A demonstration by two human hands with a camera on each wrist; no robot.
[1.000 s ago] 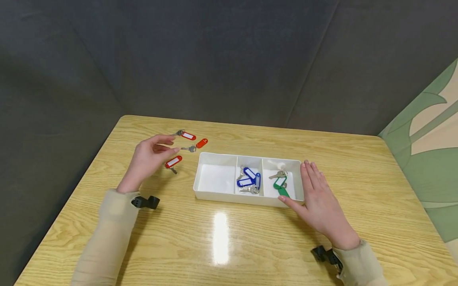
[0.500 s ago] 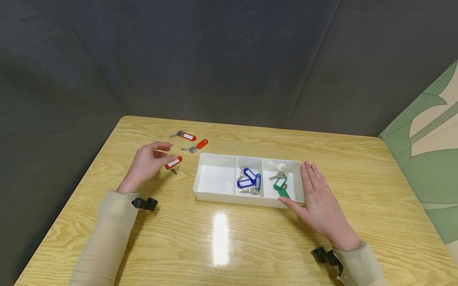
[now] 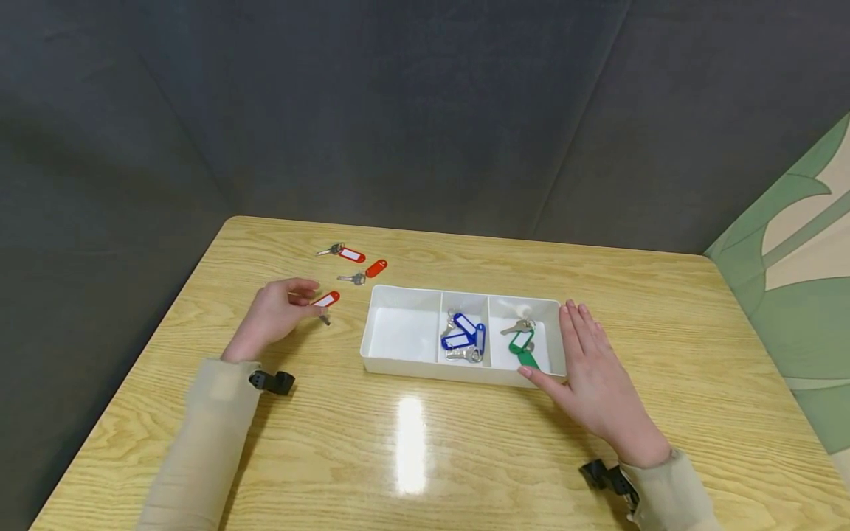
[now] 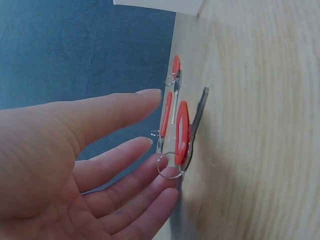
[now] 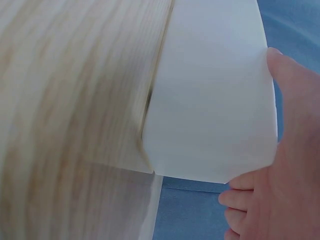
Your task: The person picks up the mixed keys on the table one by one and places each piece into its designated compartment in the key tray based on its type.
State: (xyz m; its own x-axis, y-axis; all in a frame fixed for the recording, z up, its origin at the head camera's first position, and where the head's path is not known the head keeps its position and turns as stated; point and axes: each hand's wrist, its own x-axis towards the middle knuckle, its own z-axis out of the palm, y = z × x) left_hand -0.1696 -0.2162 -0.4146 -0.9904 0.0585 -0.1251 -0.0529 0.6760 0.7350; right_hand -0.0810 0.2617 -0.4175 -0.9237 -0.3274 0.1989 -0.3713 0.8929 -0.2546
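Note:
In the head view my left hand [image 3: 279, 313] is low over the table beside the nearest red-tagged key [image 3: 326, 299]. The left wrist view shows its thumb and fingers apart, with the red tag [image 4: 182, 134], its ring and key just beyond the fingertips. Two more keys with red tags lie farther back, one with a plain red tag [image 3: 376, 268] and one with a white label [image 3: 351, 254]. My right hand [image 3: 598, 380] rests against the right end of a white divided tray [image 3: 405, 364], fingers straight along the end and thumb at the front rim.
The tray has three compartments. Keys with blue tags [image 3: 457, 341] lie in the middle one and keys with green tags [image 3: 522, 341] in the right one; the left compartment [image 3: 403, 332] shows a bare white floor. A dark fabric partition [image 3: 425, 118] stands behind the wooden table [image 3: 319, 442].
My left hand has come down and toward me, from beside the farther red-tagged keys to the nearest one. The right hand and tray have stayed in place.

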